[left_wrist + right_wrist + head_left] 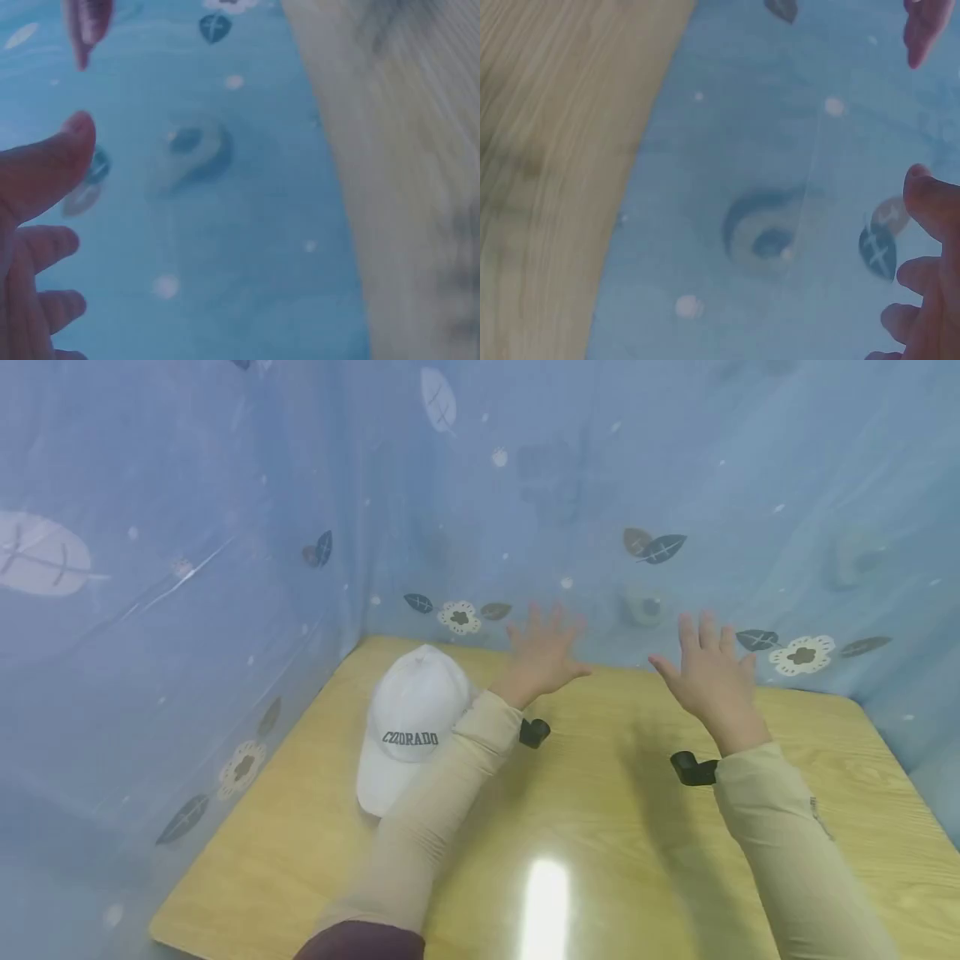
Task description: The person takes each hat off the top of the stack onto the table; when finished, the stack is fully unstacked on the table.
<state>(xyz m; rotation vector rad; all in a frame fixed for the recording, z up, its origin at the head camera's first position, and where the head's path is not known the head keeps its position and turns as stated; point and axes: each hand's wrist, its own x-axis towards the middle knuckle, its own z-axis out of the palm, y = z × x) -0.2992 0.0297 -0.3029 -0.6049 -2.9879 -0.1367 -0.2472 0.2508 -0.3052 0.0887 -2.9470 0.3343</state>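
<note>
I see left hand point(543, 652) and right hand point(712, 681) empty, fingers spread wide over the yellow wood-grain surface's point(600, 810) far side. White cloth baseball cap point(417, 702) sits left: light, soft, I'd judge, best held by its stiffer brim point(384, 781).

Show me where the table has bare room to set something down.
Bare table lies between the left sleeve and right sleeve, right of the right sleeve, and between the cap and left curtain. Crowded: around the cap, which the left sleeve partly hides.
</note>
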